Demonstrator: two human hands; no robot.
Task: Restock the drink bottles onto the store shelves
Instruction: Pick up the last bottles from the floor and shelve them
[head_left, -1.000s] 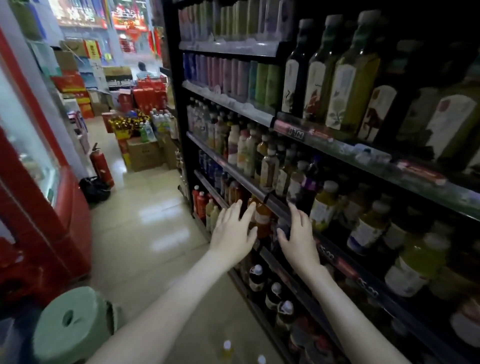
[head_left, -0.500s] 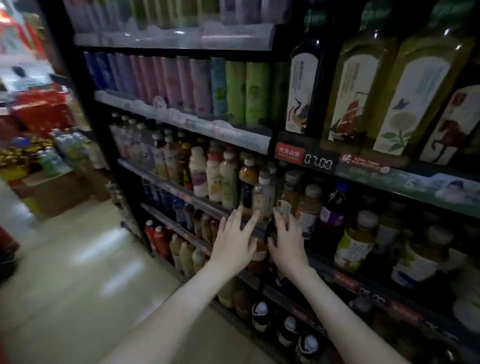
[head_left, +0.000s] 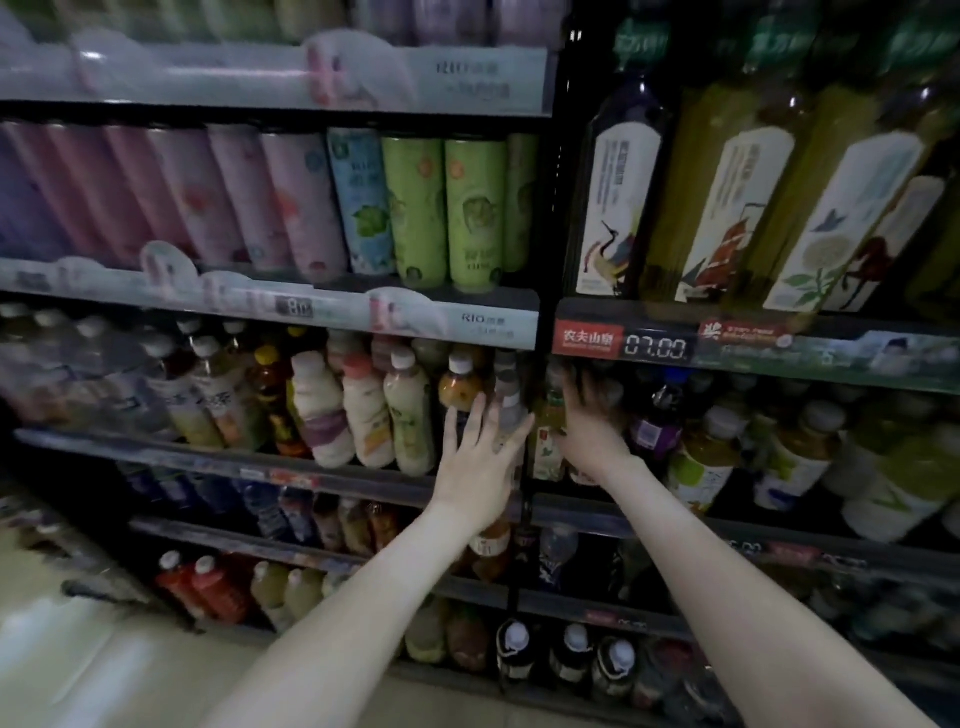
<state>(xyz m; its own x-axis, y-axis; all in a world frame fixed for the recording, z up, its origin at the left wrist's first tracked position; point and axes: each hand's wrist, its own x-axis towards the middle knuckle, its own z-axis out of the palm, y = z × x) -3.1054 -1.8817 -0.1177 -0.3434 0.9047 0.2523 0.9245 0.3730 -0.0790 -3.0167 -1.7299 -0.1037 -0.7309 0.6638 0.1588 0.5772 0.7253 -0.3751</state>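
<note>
Bottles (head_left: 410, 415) shelved, left hand (head_left: 480, 457) splayed flat, right hand (head_left: 589, 415) perhaps touching one

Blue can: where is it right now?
In the head view the blue can stands upper middle, between the pink cans to its left and the green cans to its right.

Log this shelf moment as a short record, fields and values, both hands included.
place: store drink shelf, dim light
left hand: fingers spread and straight, over bottle fronts
right hand: in among bottles, fingers extended, blurred
between hands: yellow bottle, upright
bottle held: none plainly
above: green cans; price tag reading 07.00
</note>
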